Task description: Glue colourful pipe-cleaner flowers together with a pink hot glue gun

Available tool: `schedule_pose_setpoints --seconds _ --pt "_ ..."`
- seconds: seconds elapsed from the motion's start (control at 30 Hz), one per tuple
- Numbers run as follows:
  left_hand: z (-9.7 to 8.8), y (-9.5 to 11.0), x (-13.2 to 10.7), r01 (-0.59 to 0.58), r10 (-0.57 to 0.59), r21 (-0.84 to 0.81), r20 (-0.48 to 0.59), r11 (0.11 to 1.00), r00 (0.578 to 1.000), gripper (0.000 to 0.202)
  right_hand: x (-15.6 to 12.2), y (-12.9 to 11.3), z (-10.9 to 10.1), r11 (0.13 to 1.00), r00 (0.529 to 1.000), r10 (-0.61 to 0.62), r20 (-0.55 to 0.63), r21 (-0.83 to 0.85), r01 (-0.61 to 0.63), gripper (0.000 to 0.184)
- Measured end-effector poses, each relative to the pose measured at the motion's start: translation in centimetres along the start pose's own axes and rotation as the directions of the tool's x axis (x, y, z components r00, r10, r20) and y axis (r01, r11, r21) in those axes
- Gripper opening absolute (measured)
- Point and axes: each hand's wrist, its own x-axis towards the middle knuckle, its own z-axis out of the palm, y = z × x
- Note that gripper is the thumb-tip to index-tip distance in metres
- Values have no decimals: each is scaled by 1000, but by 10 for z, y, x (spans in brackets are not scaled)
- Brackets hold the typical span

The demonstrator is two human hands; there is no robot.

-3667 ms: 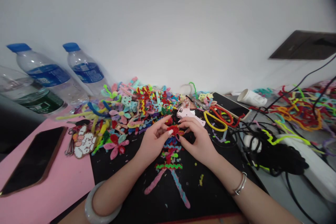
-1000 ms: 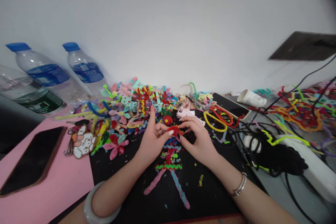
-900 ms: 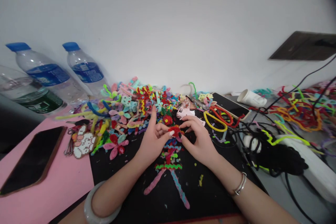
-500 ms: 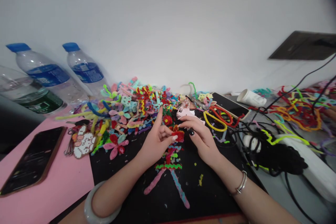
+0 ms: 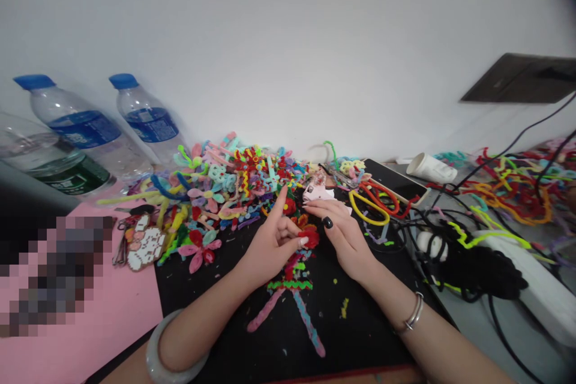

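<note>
My left hand (image 5: 274,246) pinches a red fuzzy pipe-cleaner flower (image 5: 309,238) between thumb and curled fingers, its index finger pointing up. Just right of the flower is my right hand (image 5: 344,240), fingers stretched out and slightly bent, with nothing visible in it. An orange-red fuzzy piece lies partly behind the flower. Below the hands, a pipe-cleaner figure lies flat on the black mat (image 5: 369,336). It has a zigzag green strip (image 5: 290,285), a pink leg (image 5: 264,311) and a blue-and-pink leg (image 5: 309,324). Its upper part is partly hidden by my left hand.
A heap of colourful pipe-cleaner pieces (image 5: 243,174) lies against the wall. Plastic bottles (image 5: 150,120) stand at left, above a pink sheet (image 5: 130,312) with a pixelated patch. At right are a phone (image 5: 393,180), a paper cup (image 5: 429,168), black cables and a white power strip (image 5: 540,288).
The red flower has turned to show a rounder face. My right hand's fingers have shifted slightly left and straightened; my left hand stays almost in place.
</note>
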Motion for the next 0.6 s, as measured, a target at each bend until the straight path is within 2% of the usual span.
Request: schedule_pose_setpoints --seconds 0.2,0.3,0.43,0.6 --pt "0 3 -1 -3 3 7 -18 1000 1000 94 0 1 1 995 985 96 -145 -2 -98 35" --pt "-1 3 1 -14 14 -3 -51 1000 999 92 0 1 2 992 980 124 -156 -6 -126 36" --pt "-3 0 3 -35 31 -40 -90 999 995 91 1 1 3 998 995 53 -88 -19 -55 35" --pt "-6 -4 6 -72 59 -97 -133 993 989 88 3 -2 4 996 996 -63 -59 -70 59 20"
